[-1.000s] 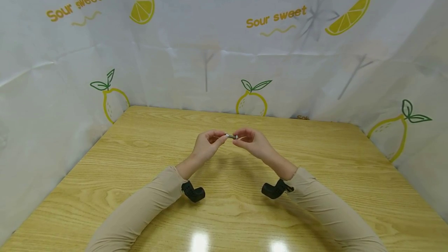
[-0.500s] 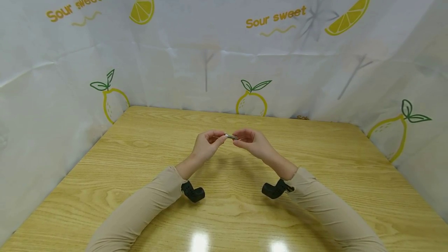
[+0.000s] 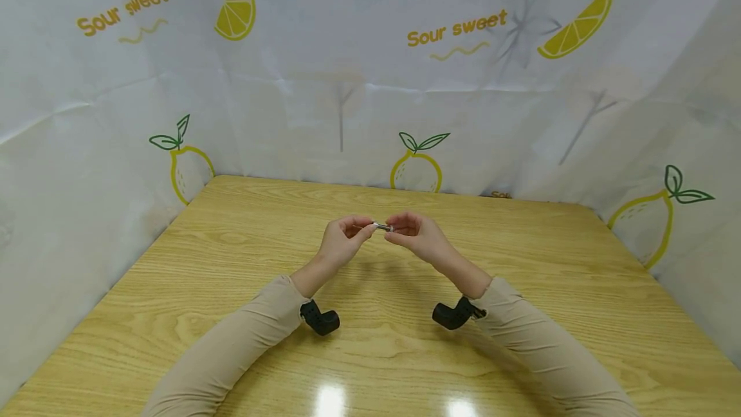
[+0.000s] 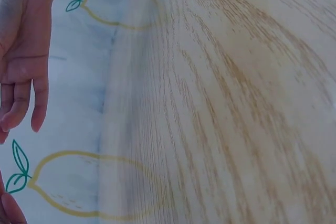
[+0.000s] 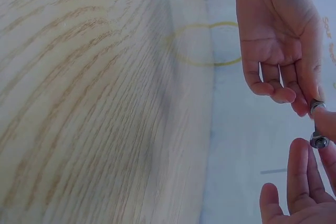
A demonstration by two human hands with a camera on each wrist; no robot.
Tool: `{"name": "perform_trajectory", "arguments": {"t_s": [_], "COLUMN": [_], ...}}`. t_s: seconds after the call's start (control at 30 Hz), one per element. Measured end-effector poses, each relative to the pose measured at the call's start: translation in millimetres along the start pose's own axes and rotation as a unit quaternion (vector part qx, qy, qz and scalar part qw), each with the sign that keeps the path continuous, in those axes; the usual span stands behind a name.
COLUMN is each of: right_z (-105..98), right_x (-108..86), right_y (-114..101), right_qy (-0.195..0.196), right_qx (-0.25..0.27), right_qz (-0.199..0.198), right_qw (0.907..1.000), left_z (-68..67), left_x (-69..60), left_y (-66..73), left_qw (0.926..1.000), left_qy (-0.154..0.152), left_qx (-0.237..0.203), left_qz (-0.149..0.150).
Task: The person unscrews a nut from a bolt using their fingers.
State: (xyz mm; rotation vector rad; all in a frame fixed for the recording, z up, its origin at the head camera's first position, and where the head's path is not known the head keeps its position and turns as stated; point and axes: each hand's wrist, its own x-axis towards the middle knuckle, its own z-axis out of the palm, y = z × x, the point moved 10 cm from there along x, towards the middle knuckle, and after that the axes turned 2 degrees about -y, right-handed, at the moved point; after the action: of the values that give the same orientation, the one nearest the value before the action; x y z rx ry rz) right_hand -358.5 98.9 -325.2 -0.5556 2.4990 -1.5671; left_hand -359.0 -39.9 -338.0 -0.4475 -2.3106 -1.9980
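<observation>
A small metal bolt [image 3: 383, 226] is held between both hands above the table, lying roughly sideways. My left hand [image 3: 340, 241] pinches its left end between thumb and fingertips. At the right end, the thumb and fingers of my right hand [image 3: 424, 238] curl round the tip. The right wrist view shows the bolt [image 5: 318, 141] with a wider, nut-like piece at each end; which is the head cannot be told. In the left wrist view my left hand [image 4: 26, 51] lies at the edge and the bolt is out of sight.
The wood-grain table [image 3: 243, 288] spreads under both forearms. A white curtain [image 3: 301, 134] printed with lemons stands at the back and along the sides. A black wrist camera [image 3: 320, 318] hangs at the left cuff and another wrist camera [image 3: 453, 315] at the right.
The fingers of my right hand have shifted slightly at the bolt's right end, which shows a little differently. My left hand stays in place.
</observation>
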Motion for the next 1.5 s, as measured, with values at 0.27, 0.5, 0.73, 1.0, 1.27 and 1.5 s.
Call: {"name": "perform_trajectory", "arguments": {"t_s": [0.27, 0.5, 0.73, 1.0, 1.27, 1.5], "right_z": [3.7, -1.1, 4.7, -0.4, 4.6, -1.9], "right_x": [1.2, -0.1, 1.0, -0.4, 1.3, 0.1], "right_y": [0.8, 0.4, 2.3, -1.5, 1.2, -2.4], "right_qy": [-0.023, -0.006, -0.03, -0.009, -0.033, -0.002], "right_qx": [-0.008, -0.011, -0.013, -0.007, 0.005, -0.006], "right_qz": [-0.007, -0.005, -0.001, -0.01, 0.0, -0.014], "right_qw": [0.9997, 0.9999, 0.9995, 0.9999, 0.9994, 0.9999], "left_z": [-0.3, 0.2, -0.8, -0.3, -1.9, -1.6], "left_x": [-0.9, -0.6, -0.8, -0.7, -0.2, 0.7], "left_y": [-1.7, -1.9, -4.1, -3.9, -5.8, -5.3], "left_qw": [0.9999, 1.0, 0.9999, 0.9999, 0.9997, 0.9997], "left_qy": [-0.001, -0.002, 0.001, 0.004, 0.008, 0.009], "left_qx": [-0.001, -0.007, 0.004, -0.006, -0.003, -0.012], "left_qz": [-0.01, -0.006, -0.012, -0.013, -0.022, -0.02]}}
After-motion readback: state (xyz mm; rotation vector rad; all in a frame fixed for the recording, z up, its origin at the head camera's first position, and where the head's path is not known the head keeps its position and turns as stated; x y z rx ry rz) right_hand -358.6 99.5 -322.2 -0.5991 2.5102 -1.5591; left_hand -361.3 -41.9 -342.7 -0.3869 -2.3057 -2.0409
